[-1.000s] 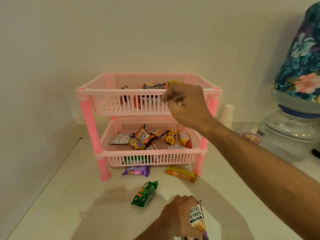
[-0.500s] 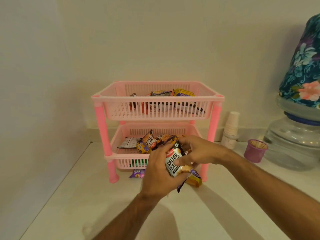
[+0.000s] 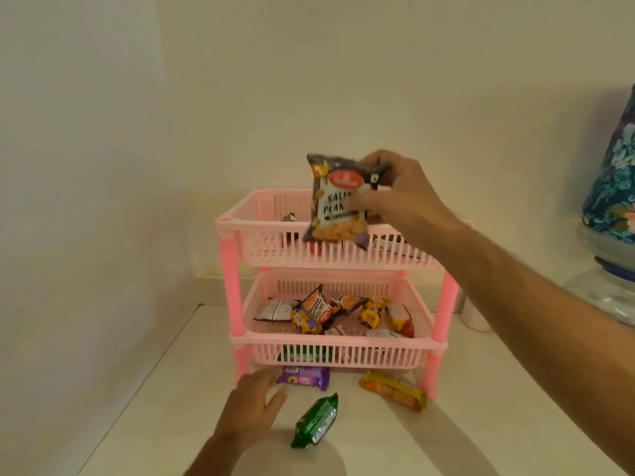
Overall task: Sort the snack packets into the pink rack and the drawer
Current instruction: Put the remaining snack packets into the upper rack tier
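Observation:
A two-tier pink rack [image 3: 237,235] stands on a white counter against the wall. My right hand [image 3: 402,197] grips a salted peanuts packet [image 3: 335,204] by its top corner, hanging over the front of the upper basket. The lower basket [image 3: 330,355] holds several snack packets. On the counter in front lie a purple packet [image 3: 304,377], a green packet [image 3: 316,420] and an orange packet [image 3: 393,393]. My left hand [image 3: 251,407] hovers low with fingers spread, just left of the green packet and near the purple one. No drawer is in view.
A water dispenser with a floral-covered bottle [image 3: 615,187] stands at the right edge. A stack of white cups [image 3: 472,316] sits behind the rack's right leg. Walls close in at the back and left.
The peanuts packet passed from both hands at the lower basket to my right hand alone, which lifted it over the upper basket. My left hand dropped back toward the counter packets.

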Motion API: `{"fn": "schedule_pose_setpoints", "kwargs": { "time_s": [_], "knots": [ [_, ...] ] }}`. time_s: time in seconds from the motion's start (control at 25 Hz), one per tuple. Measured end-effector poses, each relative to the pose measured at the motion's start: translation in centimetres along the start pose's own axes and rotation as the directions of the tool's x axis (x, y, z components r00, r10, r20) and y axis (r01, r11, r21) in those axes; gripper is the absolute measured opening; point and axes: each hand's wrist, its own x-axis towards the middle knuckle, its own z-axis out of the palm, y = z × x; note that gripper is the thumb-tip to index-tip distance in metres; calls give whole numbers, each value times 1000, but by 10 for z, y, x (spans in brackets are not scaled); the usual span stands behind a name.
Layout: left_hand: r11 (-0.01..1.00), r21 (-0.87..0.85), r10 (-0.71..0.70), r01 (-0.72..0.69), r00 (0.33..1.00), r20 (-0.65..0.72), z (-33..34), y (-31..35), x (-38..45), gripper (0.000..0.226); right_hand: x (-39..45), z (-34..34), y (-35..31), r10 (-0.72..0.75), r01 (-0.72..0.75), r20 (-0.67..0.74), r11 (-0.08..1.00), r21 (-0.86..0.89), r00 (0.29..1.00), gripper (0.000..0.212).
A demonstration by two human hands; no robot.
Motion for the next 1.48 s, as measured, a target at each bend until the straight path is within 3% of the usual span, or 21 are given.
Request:
{"fn": "schedule_pose_setpoints", "kwargs": {
  "time_s": [0.12,0.24,0.36,0.48,0.56,0.6,0.76,0.92,1.04,1.12,1.2,1.32,1.48],
  "knots": [
    [927,366,-133,84,985,110,15,-33,-10,64,43,24,-6,-198,183,-68,966,-182,978,37],
    [897,434,-153,83,980,129,25,-37,-19,76,79,46,11,-206,197,14,912,-360,978,39],
    [859,511,-3,-18,999,41,23,-34,-23,64,99,68,40,-140,230,199,799,-555,970,36],
    [877,479,-103,17,983,155,19,-25,-23,74,110,88,62,-125,290,289,699,-653,949,30],
    [890,453,-106,54,990,89,16,-31,-24,81,118,93,68,-107,286,292,669,-686,950,25],
    [888,454,-92,65,995,39,21,-40,-24,80,121,94,68,-72,270,298,661,-700,952,24],
    [883,451,-174,128,983,62,28,-45,-24,84,123,90,69,159,179,379,676,-714,912,19],
    [863,489,-199,127,975,98,30,-48,-22,82,119,92,67,170,420,571,519,-745,803,28],
    [895,431,-164,116,984,76,29,-45,-25,82,114,90,66,182,350,551,603,-717,814,29],
    [921,373,-128,111,992,20,29,-44,-28,79,106,87,66,99,262,471,723,-639,877,27],
    [919,378,-131,113,991,22,27,-44,-30,74,91,82,64,-138,343,363,729,-592,921,24],
    [910,400,-133,106,990,40,24,-44,-28,75,52,70,72,-479,480,168,661,-577,862,18],
    [932,362,-41,23,998,41,19,-37,-34,98,-20,48,114,-612,532,52,640,-555,789,11]
  ]
}}
